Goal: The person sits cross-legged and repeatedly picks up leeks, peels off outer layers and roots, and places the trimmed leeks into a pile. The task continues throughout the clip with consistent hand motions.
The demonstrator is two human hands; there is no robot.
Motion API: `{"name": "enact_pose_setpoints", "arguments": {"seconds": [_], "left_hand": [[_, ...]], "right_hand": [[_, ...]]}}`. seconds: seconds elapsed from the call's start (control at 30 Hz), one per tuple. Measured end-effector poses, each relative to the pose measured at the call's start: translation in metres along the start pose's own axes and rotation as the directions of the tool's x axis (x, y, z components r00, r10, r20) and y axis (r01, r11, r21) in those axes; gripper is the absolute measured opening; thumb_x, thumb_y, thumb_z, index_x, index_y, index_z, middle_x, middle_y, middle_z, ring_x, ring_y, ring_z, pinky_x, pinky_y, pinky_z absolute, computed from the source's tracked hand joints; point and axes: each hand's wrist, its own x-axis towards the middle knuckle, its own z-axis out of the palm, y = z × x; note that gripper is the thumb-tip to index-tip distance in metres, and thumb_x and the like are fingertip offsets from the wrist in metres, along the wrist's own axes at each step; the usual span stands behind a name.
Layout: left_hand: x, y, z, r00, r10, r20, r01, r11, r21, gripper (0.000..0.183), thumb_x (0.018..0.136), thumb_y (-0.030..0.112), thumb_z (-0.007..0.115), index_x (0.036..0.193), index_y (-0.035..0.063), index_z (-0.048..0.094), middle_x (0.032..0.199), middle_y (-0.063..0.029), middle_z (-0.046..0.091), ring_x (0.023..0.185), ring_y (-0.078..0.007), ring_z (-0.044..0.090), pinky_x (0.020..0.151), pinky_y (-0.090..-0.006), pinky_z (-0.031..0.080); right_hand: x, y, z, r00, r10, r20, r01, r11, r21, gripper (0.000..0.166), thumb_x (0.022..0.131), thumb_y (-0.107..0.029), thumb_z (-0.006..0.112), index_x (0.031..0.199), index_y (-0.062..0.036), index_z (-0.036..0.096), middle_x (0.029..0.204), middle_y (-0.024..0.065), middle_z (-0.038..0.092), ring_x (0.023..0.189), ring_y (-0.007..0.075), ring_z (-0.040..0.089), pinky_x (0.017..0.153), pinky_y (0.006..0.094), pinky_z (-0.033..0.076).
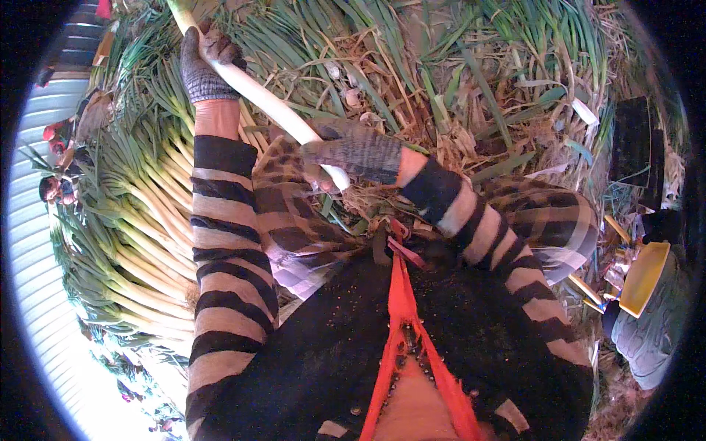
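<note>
A long green onion [270, 105] with a bare white stalk slants across the space before me. My left hand [212, 63], in a dark knit glove, grips it higher up, where the white turns pale green at the top edge of the view. Near the lower, white root end, my right hand [358, 154], also gloved, is closed around the stalk. The tip of that end shows just beyond its fingers, above dry roots and peelings [367, 201] between my knees. The palm side of my right hand is hidden.
A large pile of green onions [149, 237] with white stalks lies at my left. More leafy onions [342, 38] and dry leaf litter [441, 132] cover the ground ahead. At right is a yellow plastic object [645, 280]. Other people [58, 187] are at the far left.
</note>
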Motion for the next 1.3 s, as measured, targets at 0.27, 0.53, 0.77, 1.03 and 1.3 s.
{"name": "enact_pose_setpoints", "arguments": {"seconds": [0.27, 0.53, 0.77, 1.03, 1.3], "left_hand": [[-0.007, -0.043, -0.055, 0.733, 0.277, -0.621, 0.169, 0.81, 0.562, 0.028, 0.082, 0.018, 0.059, 0.104, 0.0016, 0.053, 0.074, -0.0113, 0.057, 0.058, -0.0256, 0.058, 0.051, -0.0403, 0.053], [-0.008, -0.045, -0.039, 0.769, 0.223, -0.599, 0.149, 0.849, 0.507, 0.028, 0.087, 0.027, 0.053, 0.104, 0.0052, 0.053, 0.079, -0.0114, 0.058, 0.064, -0.0234, 0.057, 0.06, -0.0344, 0.05], [-0.004, -0.057, -0.057, 0.784, 0.105, -0.612, 0.136, 0.933, 0.334, 0.009, 0.083, 0.015, 0.056, 0.088, 0.008, 0.052, 0.058, -0.005, 0.046, 0.044, -0.0168, 0.042, 0.04, -0.0298, 0.035], [-0.009, -0.086, -0.002, 0.815, 0.205, -0.542, 0.23, 0.744, 0.627, 0.025, 0.081, 0.03, 0.059, 0.092, 0.0077, 0.056, 0.067, -0.0041, 0.054, 0.062, -0.0202, 0.055, 0.05, -0.0297, 0.046], [0.001, -0.031, -0.043, 0.888, -0.04, -0.458, 0.216, 0.915, 0.34, 0.011, 0.084, 0.018, 0.056, 0.086, 0.0092, 0.051, 0.058, -0.0032, 0.048, 0.041, -0.0144, 0.043, 0.037, -0.0271, 0.037]], "right_hand": [[0.005, 0.033, 0.012, 0.798, -0.531, -0.283, 0.05, 0.527, -0.848, 0.037, 0.083, -0.03, 0.054, 0.108, -0.0033, 0.049, 0.071, 0.0186, 0.058, 0.061, 0.0268, 0.058, 0.058, 0.0368, 0.047], [-0.018, 0.005, 0.016, 0.885, -0.305, -0.353, -0.121, 0.58, -0.806, 0.044, 0.084, -0.034, 0.054, 0.116, -0.0037, 0.047, 0.086, 0.0166, 0.061, 0.071, 0.032, 0.06, 0.062, 0.04, 0.048], [-0.032, 0.004, 0.024, 0.884, -0.341, -0.319, 0.017, 0.706, -0.708, 0.033, 0.085, -0.031, 0.051, 0.104, -0.0034, 0.052, 0.081, 0.017, 0.06, 0.072, 0.0325, 0.058, 0.065, 0.0392, 0.047], [-0.008, 0.014, 0.01, 0.883, -0.343, -0.319, -0.021, 0.651, -0.759, 0.041, 0.082, -0.032, 0.053, 0.112, -0.004, 0.05, 0.091, 0.0208, 0.06, 0.08, 0.0354, 0.059, 0.07, 0.0413, 0.047], [-0.032, 0.015, 0.017, 0.815, -0.492, -0.307, 0.206, 0.741, -0.64, 0.041, 0.089, -0.024, 0.047, 0.124, -0.0028, 0.042, 0.11, 0.0165, 0.056, 0.099, 0.0272, 0.055, 0.083, 0.0348, 0.044]]}}
